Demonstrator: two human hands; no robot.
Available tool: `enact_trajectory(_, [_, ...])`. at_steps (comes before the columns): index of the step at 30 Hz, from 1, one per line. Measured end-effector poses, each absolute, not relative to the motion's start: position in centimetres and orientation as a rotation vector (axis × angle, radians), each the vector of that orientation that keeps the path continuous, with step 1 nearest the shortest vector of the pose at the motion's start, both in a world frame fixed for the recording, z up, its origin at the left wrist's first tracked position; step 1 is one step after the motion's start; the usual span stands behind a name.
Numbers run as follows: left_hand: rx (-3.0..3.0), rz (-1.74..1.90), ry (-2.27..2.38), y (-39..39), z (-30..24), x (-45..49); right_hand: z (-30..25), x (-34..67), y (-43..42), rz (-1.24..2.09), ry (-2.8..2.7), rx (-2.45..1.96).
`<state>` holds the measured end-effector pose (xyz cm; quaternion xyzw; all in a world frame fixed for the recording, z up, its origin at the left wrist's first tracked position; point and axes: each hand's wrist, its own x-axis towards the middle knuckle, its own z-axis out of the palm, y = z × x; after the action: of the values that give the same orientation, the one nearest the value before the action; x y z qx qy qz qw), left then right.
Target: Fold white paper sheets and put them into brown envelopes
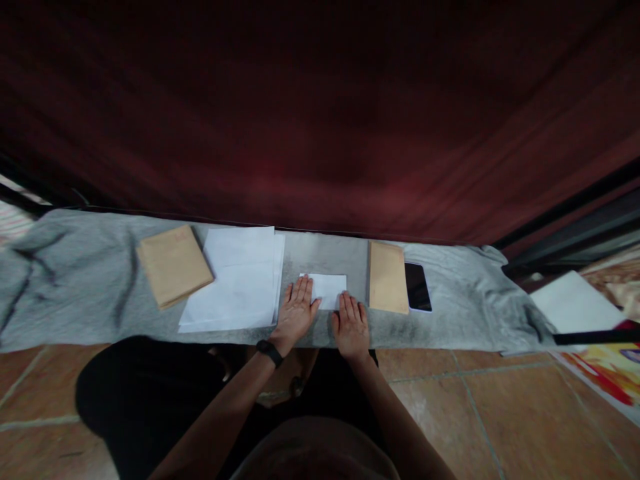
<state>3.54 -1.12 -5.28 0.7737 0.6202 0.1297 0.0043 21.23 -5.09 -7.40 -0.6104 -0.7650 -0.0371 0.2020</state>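
Head view: both hands lay flat, palms down, fingers stretched, gripping nothing. The small white paper (pixel 331 287) was near the middle of the grey cloth (pixel 80 287), a bit back from its near edge, long axis running L-R along that edge. L hand (pixel 297 308) pressed on the paper's left end. R hand (pixel 351 325) sat at its near right corner, fingertips just touching. So the paper lay straight ahead of both hands, w/ the L one more on it.

Left of it was a stack of white sheets (pixel 235 280), then a brown envelope (pixel 173 265). Right of it were a 2nd brown envelope (pixel 388 277) and a dark phone (pixel 417 287).

The paper's left part and near edge were hidden under the hands. I could not tell if it was folded, or what was under the cloth.
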Motion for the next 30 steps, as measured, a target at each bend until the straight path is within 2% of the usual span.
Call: enact_trajectory(30, [2.413, 0.511, 2.004, -1.3, -5.9, 3.1, -6.6, 20.7, -5.3, -0.158, -2.109, -1.702])
